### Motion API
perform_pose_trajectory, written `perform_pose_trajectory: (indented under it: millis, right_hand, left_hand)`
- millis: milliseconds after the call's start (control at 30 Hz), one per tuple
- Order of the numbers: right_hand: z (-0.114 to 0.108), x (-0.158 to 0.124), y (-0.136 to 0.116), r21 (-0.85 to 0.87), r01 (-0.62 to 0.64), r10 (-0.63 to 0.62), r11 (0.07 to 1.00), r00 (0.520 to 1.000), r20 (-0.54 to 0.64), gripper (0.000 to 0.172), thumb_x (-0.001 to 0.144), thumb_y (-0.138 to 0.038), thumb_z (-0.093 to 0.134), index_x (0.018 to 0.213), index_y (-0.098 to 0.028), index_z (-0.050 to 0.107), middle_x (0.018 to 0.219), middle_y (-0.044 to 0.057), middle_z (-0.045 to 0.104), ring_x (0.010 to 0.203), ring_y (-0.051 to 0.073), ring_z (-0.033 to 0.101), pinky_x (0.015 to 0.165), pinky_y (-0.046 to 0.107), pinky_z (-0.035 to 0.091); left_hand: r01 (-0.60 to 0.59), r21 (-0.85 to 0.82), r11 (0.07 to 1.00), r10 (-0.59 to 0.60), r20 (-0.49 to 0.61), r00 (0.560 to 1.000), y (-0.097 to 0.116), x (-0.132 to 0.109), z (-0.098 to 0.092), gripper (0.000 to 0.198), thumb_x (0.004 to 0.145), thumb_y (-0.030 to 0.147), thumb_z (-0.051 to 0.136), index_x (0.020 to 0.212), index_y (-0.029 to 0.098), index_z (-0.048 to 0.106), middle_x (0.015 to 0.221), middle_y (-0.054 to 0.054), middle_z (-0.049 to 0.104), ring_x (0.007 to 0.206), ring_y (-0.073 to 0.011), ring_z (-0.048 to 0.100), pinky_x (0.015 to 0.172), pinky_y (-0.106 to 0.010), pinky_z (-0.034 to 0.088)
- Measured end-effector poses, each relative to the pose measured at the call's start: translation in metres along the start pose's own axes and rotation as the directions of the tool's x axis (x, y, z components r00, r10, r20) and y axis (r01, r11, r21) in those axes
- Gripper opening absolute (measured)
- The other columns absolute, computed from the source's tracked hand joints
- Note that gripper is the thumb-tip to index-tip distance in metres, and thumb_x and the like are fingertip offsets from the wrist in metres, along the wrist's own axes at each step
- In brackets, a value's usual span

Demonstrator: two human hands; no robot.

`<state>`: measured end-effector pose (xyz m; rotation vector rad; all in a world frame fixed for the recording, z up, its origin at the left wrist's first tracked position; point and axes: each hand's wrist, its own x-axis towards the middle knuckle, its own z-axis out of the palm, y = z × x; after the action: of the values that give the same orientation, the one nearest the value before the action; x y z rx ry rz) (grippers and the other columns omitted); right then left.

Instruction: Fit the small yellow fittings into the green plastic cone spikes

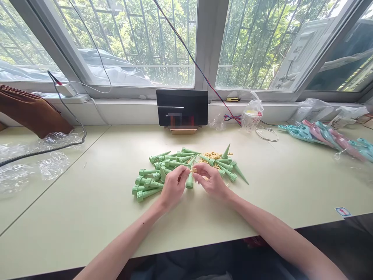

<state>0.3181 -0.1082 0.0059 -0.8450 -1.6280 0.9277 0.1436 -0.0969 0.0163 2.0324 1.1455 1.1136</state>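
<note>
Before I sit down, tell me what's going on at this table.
A person's left hand and right hand meet at a small yellow piece; each hand's exact grip is too small to tell. Below it, one green cone lies between the hands. More green cones are spread around, with loose yellow pieces heaped beyond the right hand. A dark screen stands farther back.

Along the far edge of my desk I see a dark tablet; toward the far right corner, teal and pink plastic pieces; toward the left edge, crumpled clear wrapping; at my near edge, a sticker.
</note>
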Motion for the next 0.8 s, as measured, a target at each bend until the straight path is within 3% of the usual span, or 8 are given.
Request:
perform_pose_trajectory:
  millis: [233,400,533,800]
  right_hand:
    - [-0.0003,0.0010,0.0008,-0.100,-0.002,-0.002,0.995,0.999,-0.040,0.016,0.094,-0.035,0.056,0.094,-0.020,0.061,0.082,0.003,0.062,0.069,0.015,0.060,0.063,0.029,0.054]
    - [-0.0020,0.0025,-0.0013,-0.169,-0.008,-0.028,0.986,0.978,-0.207,0.017,0.093,-0.035,0.056,0.091,-0.019,0.061,0.081,0.004,0.063,0.067,0.015,0.060,0.064,0.029,0.054]
    - [-0.0044,0.0042,-0.0011,-0.222,-0.056,-0.016,0.973,0.951,-0.309,0.019,0.092,-0.037,0.057,0.086,-0.019,0.060,0.074,0.002,0.062,0.061,0.015,0.057,0.059,0.028,0.051]
    - [-0.0024,0.0040,-0.0019,-0.248,-0.060,-0.013,0.967,0.959,-0.283,0.020,0.092,-0.038,0.056,0.086,-0.019,0.060,0.072,0.002,0.062,0.059,0.015,0.056,0.055,0.028,0.049]
  left_hand:
    - [-0.051,0.040,0.998,0.049,0.034,0.998,-0.0006,-0.0005,0.0013,0.030,0.099,0.034,0.042,0.077,0.018,0.054,0.070,0.001,0.054,0.060,-0.0115,0.045,0.059,-0.024,0.037]
    - [-0.036,0.084,0.996,0.036,0.000,0.999,0.0012,0.0002,0.0013,0.033,0.098,0.034,0.043,0.070,0.018,0.050,0.064,0.001,0.046,0.057,-0.0116,0.039,0.056,-0.025,0.033]
    - [-0.016,0.139,0.990,0.011,0.034,0.999,0.0030,-0.0010,0.0012,0.026,0.095,0.037,0.048,0.078,0.019,0.055,0.064,0.002,0.048,0.056,-0.0116,0.040,0.055,-0.025,0.033]
    - [-0.082,0.341,0.936,0.027,0.163,0.986,0.0038,-0.0033,0.0000,0.021,0.086,0.038,0.056,0.099,0.021,0.058,0.070,0.002,0.050,0.058,-0.0136,0.046,0.059,-0.026,0.036]
